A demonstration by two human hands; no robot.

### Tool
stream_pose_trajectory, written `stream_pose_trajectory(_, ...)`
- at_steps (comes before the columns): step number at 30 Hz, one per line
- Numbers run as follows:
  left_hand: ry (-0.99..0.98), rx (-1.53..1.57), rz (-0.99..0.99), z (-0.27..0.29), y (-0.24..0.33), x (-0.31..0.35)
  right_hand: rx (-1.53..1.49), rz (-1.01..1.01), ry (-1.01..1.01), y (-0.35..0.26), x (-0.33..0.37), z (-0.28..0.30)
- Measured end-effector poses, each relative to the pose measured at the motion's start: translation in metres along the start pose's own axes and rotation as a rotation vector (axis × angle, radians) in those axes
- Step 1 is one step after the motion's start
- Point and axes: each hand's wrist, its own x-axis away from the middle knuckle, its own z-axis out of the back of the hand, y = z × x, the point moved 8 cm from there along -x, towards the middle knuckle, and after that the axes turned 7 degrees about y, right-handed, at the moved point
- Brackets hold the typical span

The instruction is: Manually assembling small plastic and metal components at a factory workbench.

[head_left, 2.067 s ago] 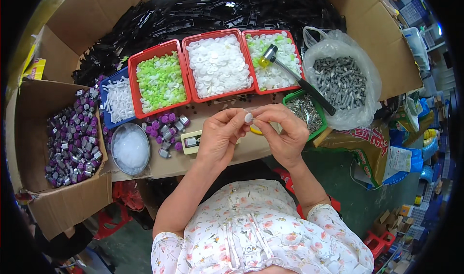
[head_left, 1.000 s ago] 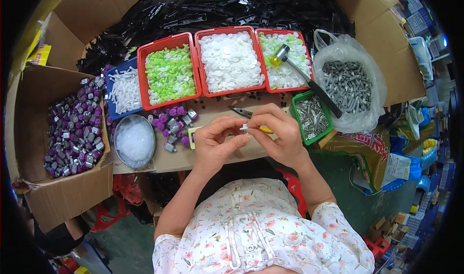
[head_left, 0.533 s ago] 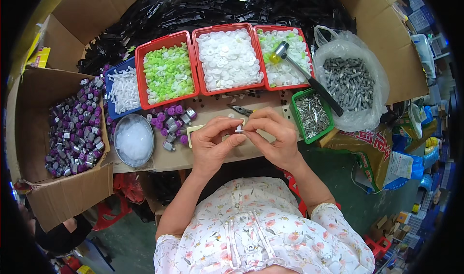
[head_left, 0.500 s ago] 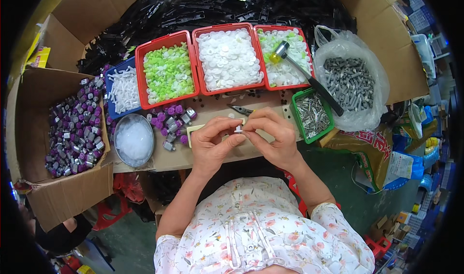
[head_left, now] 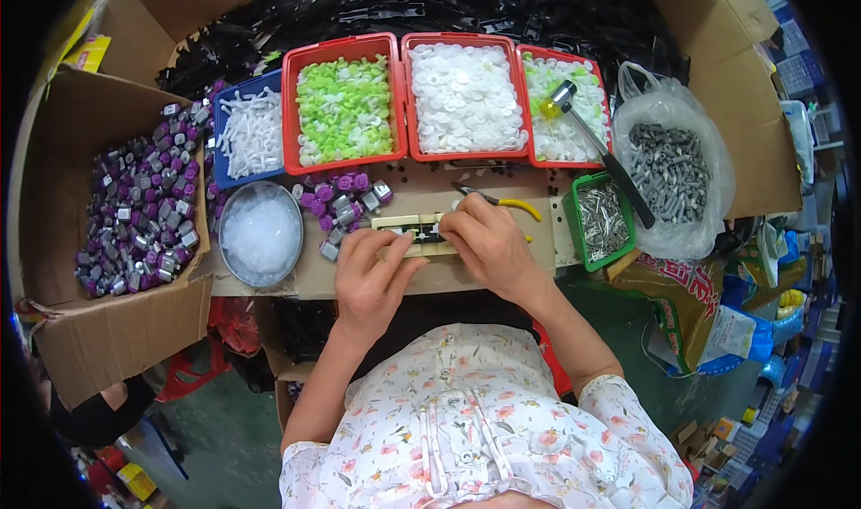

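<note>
A cream-coloured, bar-shaped holder with a dark part in its slot lies on the cardboard worktop in front of me. Small white plastic pieces show in that slot between my fingertips. My left hand has thumb and fingers closed together at the slot's left part, against a white piece. From the right, my right hand reaches over the holder with its fingers pinched; the fingers hide what is between them. Just beyond it lie pliers with yellow handles, partly covered by the hand.
Red trays of green and white caps stand behind, a hammer across the right one. Left are a blue tray, a metal bowl and a carton of purple-grey parts. Right are a green basket and a plastic bag.
Both hands have lowered from holding a small white piece in the air to the holder, now in plain view. The whole view has shifted slightly; the pliers show more.
</note>
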Motion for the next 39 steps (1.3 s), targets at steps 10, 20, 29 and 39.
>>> stream_pose_trajectory(10, -0.056, -0.033, -0.103, -0.015, 0.003, 0.016, 0.069, -0.006, -0.113, 0.002, 0.001, -0.02)
stream_pose_trajectory(20, -0.106, -0.137, -0.214, -0.029, 0.005, 0.022, -0.038, -0.049, -0.23, 0.003, -0.008, -0.018)
stream_pose_trajectory(29, -0.079, -0.158, -0.212, -0.032, 0.004, 0.021, -0.207, -0.141, -0.205, 0.014, -0.012, -0.013)
stream_pose_trajectory(39, -0.063, -0.128, -0.234, -0.032, 0.004, 0.023, 0.056, 0.154, -0.232, -0.006, 0.001, -0.019)
